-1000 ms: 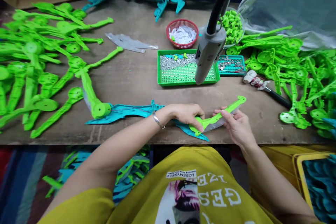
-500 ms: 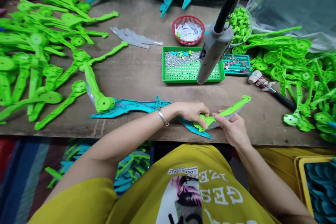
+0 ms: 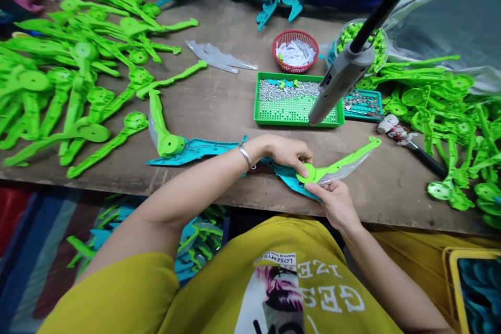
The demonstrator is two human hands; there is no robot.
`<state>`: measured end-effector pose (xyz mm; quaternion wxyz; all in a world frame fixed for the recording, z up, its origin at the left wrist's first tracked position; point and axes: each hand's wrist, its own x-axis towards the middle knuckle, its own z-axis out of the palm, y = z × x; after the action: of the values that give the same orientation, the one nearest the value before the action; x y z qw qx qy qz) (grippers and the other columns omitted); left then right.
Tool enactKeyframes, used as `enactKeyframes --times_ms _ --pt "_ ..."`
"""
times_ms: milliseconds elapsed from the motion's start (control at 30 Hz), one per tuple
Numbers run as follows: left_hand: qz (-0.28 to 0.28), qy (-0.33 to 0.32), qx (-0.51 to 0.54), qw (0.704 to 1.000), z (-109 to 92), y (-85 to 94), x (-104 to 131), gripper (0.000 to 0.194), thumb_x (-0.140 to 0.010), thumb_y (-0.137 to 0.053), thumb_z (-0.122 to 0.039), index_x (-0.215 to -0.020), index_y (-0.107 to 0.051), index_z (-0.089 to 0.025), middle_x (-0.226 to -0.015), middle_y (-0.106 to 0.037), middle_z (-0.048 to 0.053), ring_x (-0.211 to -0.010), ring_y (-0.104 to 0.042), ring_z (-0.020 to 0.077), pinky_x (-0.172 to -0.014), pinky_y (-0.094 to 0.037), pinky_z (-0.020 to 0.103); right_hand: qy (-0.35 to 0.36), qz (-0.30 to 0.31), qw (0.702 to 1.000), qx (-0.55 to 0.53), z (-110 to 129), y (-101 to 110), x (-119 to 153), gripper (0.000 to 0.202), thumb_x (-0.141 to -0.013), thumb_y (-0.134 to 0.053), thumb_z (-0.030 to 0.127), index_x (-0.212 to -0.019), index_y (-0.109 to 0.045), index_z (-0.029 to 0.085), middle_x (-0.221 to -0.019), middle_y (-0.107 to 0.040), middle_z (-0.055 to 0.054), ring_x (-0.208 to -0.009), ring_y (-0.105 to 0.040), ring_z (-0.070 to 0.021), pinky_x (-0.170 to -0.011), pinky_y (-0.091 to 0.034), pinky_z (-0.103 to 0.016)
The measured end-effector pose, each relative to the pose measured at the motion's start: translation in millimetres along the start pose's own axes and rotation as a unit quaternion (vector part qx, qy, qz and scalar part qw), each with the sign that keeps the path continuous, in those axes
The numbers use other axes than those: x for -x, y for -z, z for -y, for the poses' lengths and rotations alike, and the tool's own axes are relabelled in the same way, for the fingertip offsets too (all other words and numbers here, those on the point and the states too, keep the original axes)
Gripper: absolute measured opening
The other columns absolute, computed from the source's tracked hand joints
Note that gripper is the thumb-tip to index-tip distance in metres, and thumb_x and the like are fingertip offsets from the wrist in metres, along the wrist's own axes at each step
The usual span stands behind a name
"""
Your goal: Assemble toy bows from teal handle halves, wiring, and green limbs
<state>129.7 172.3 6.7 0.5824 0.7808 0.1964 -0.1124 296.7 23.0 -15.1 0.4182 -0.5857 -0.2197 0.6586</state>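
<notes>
Head view | brown worktop (image 3: 219,109) heaped with green parts (image 3: 84,52) both sides, red basket (image 3: 295,68) behind | green arm (image 3: 337,165) pinched by left grip (image 3: 287,152) and right grip (image 3: 337,203) over blue frame (image 3: 211,150), near front edge

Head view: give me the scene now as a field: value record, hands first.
left hand: thumb on the disc of a green limb
right hand: thumb at that disc's lower edge; fingers partly hidden
blue frame: near the bench's front edge; another green limb at its left end
green tray: small metal pieces toward its far side
red basket: pale strips
gray tool: hangs, overlapping the tray in view
</notes>
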Motion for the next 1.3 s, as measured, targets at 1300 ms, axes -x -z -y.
enactKeyframes --times_ms 1300 --pt "-0.576 0.095 -0.212 0.784 3 -135.1 11 0.073 -0.092 -0.061 -0.057 -0.144 -0.047 -0.007 -0.140 -0.061 0.020 -0.140 -0.047 0.0364 -0.122 -0.020 0.064 0.429 0.035 0.888 0.162 140 -68 -82 0.032 -0.073 -0.077 0.034 -0.102 -0.067 0.025 -0.074 -0.059 0.002 -0.064 -0.059 -0.0158 -0.064 -0.050 -0.033"
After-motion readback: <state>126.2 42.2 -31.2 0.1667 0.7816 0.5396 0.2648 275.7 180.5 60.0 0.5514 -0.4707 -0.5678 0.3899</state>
